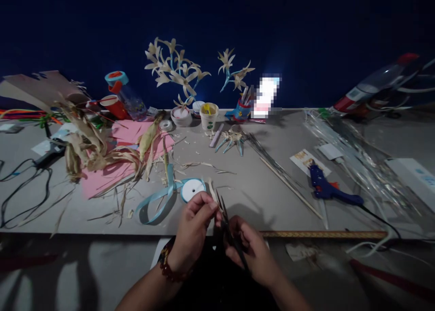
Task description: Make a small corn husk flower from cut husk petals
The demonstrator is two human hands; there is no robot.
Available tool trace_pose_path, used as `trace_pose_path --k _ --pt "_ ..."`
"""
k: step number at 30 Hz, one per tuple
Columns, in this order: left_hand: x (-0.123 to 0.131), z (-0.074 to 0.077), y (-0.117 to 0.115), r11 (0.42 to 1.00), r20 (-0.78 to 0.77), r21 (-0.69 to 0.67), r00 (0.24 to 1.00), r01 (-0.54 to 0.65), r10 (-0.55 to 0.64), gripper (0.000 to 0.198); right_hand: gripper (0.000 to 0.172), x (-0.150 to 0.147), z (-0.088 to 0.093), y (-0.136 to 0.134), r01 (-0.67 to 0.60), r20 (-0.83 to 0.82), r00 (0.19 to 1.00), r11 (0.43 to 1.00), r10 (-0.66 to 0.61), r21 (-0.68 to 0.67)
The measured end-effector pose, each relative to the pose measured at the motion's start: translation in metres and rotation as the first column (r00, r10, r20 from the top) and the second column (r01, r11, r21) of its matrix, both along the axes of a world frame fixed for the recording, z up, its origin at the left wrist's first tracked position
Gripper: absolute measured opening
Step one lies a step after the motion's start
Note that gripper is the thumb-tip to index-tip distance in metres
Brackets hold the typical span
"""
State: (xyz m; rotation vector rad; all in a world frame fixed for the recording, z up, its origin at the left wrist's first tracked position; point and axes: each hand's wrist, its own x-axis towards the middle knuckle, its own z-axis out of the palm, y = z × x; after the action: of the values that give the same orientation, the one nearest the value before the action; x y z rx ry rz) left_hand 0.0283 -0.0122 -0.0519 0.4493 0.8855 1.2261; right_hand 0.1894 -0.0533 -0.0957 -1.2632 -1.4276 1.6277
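Note:
Between thumb and fingers my left hand (197, 225) pinches a narrow strip of dried corn husk (212, 189), its free end pointing up and away. Dark scissors (224, 216) are gripped in my right hand (249, 247), blades slightly apart and pointing up beside the strip. Whether the blades touch the husk I cannot tell. Just beyond my left hand lies a white spool of light-blue ribbon (193, 190), with a loose ribbon loop (158, 206) to its left. Both hands are over the near edge of the table (278, 197).
Dried husks (91, 152) lie on pink paper (105, 179) at the left. Husk flowers (180, 70) stand at the back, near a paper cup (208, 116). Thin wires (278, 161) and a blue glue gun (331, 188) lie at right, its cord trailing over the edge.

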Motion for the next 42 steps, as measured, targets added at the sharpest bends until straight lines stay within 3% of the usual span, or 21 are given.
trace_pose_path --k 9,21,26,31,42 --pt "0.002 0.003 -0.001 1.0 -0.047 -0.005 0.999 -0.014 0.014 0.023 0.044 -0.001 0.004 0.001 -0.01 0.019 1.0 1.0 0.009 0.013" --pt "0.002 0.003 -0.003 1.0 -0.078 0.014 0.997 -0.003 0.004 0.024 0.051 -0.008 0.007 0.0 0.08 -0.056 0.995 0.995 -0.083 -0.053" --pt "-0.006 -0.005 -0.008 0.986 -0.236 0.156 0.972 0.059 -0.02 0.014 0.058 0.002 0.014 0.004 0.01 -0.173 0.984 0.986 -0.04 -0.168" --pt "-0.014 -0.007 -0.008 0.965 -0.379 0.211 0.923 0.154 -0.065 0.012 0.061 0.016 0.023 0.004 -0.094 -0.141 0.988 0.976 0.067 -0.196" --pt "-0.012 -0.005 -0.006 0.956 -0.487 0.226 0.871 0.187 -0.055 0.013 0.057 0.003 0.016 0.0 0.004 -0.12 0.992 0.982 -0.027 -0.189"
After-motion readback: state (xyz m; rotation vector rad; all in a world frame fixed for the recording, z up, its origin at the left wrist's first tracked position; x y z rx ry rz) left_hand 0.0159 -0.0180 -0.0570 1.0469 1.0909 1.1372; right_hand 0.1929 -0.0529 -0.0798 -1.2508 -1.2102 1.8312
